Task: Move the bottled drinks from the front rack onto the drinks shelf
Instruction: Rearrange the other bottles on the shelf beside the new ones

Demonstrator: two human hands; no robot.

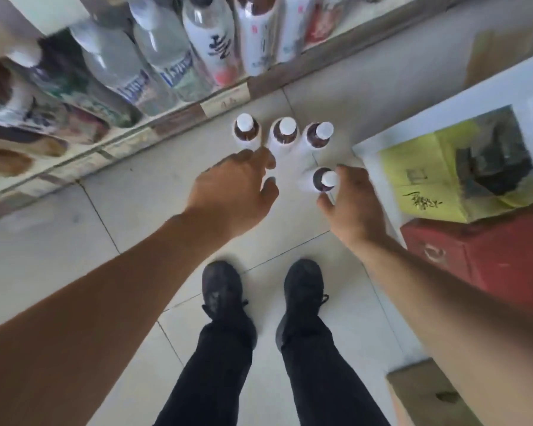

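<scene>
Both arms reaching down over the floor [74, 241]. Left hand [234, 186] spread, fingers relaxed, holding nothing, fingertips near the row of bottles. Right hand [351, 201] curved round the lone bottle [323, 179], thumb below its cap, fingers on its far side; firmness of grip hard to tell.

4 bottles upright on the floor, white caps, dark drink: 3 in a row [285, 133] just before the shelf [173, 121], 1 nearer the feet. 2 black shoes [222, 290] behind the bottles.

On the shelf, larger bottles leaning in view, blurred, labels unreadable, count unclear. Right of the lone bottle, a yellow box [428, 179] and red box [490, 256], partly cut off. Brown carton [428, 395] cropped at the corner.
</scene>
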